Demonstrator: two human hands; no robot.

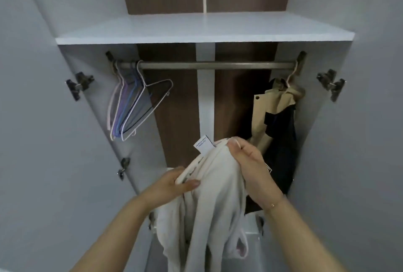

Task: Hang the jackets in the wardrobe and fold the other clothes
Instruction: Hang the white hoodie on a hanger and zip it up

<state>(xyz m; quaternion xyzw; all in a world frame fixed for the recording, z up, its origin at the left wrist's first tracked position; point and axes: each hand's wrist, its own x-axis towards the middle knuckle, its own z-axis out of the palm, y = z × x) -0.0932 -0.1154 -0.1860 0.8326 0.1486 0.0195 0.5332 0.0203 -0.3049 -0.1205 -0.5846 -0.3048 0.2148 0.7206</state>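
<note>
Before the open wardrobe [327, 21], a person holds up a cream garment [213, 195] of soft, thick cloth, bunched and hanging in loose folds between both forearms. At its top edge runs a ribbed band with faint printing, and a small white care label [202, 143] with tiny dark text stands up stiffly from it. The left hand [172, 184] grips the band from below, thumb pressed flat across the cloth and fingers curled behind it. The right hand [246, 158] pinches the top edge beside the label, fingers [234, 144] drawn together on the fabric; a thin bracelet [272, 204] circles that wrist.

Inside, a smooth white shelf [196, 29] spans the wardrobe above a round, dull metal rail [218, 65]. At the rail's left end hangs a cluster of thin wire hangers [135, 108], triangular, in white, pink, purple and blue coatings. At the right end a tan and black jacket [274, 123] hangs on a hanger, its tan collar crumpled, its dark panels falling in heavy folds just behind the right hand. Brown wood-grain panels form the back wall, split by a pale vertical strip. Metal hinges [79, 85] sit on the grey side walls
</note>
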